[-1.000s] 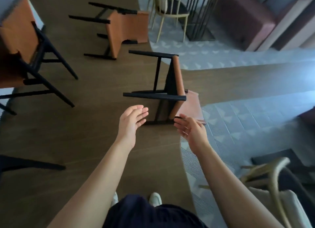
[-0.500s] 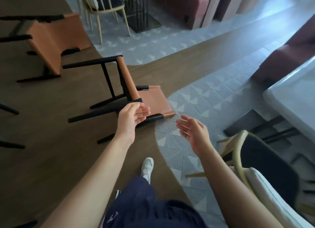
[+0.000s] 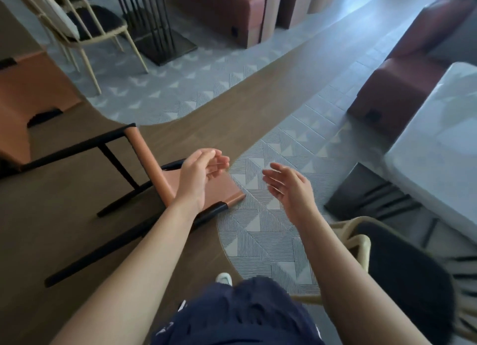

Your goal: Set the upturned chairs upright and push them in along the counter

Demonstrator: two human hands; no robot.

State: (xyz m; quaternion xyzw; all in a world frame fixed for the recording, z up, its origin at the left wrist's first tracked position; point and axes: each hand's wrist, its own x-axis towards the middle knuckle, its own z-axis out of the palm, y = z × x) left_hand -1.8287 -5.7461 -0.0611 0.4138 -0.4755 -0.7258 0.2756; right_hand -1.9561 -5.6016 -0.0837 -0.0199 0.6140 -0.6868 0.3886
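Head view: a wide look down at the floor, with both bare forearms reaching forward.
Near chair: lying on its side on the wood floor, black legs pointing off to the left, orange back panel low against the edge of the patterned tile.
Left grip: wide and holding nothing, fingers loosely curved, directly over the near chair's back panel (whether it touches the panel I cannot tell).
Right grip: wide and empty, palm turned inward, just right of the near chair, above the tile.
Second chair: beyond the near chair on its left, partly out of frame, and it looks tipped over too.
Worktop: the counter is not in view, so how far the near chair lies from it cannot be judged.
Bystanders: a cream-framed chair stands upright, right of and nearer than the near chair.
Done: nothing that shows; neither orange chair stands on its legs.
Left to do: take hold of the near chair, right it and push it in, then do the same for the second chair.
Stage: probably early, at the reach before the first lift.
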